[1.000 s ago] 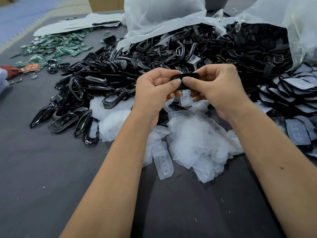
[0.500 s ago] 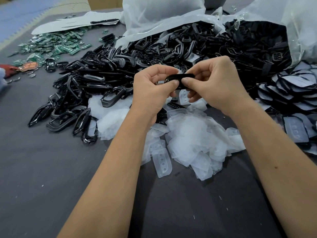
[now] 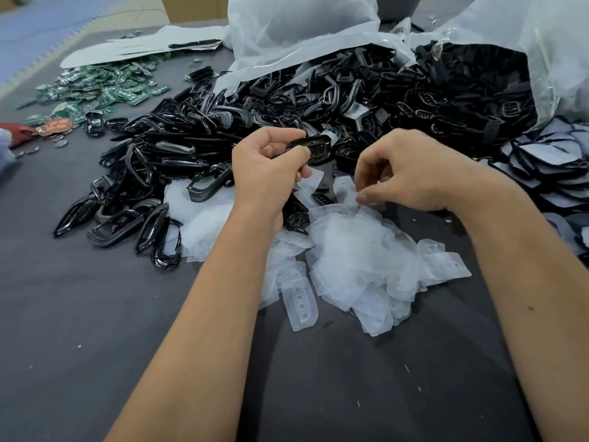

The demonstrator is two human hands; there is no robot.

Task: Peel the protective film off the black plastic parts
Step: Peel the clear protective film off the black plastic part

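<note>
Green circuit boards lie scattered at the table's far left, beside white paper carrying a black pen.

bare table nearside, film pile centre, black parts beyond

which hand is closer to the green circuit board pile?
Left. The left hand, holding a black plastic part, sits nearer the green circuit boards at far left. The right hand, pinching film, is farther right.

A factory workbench: heaps of black parts spilling from bags, peeled film, green circuit boards.
</note>
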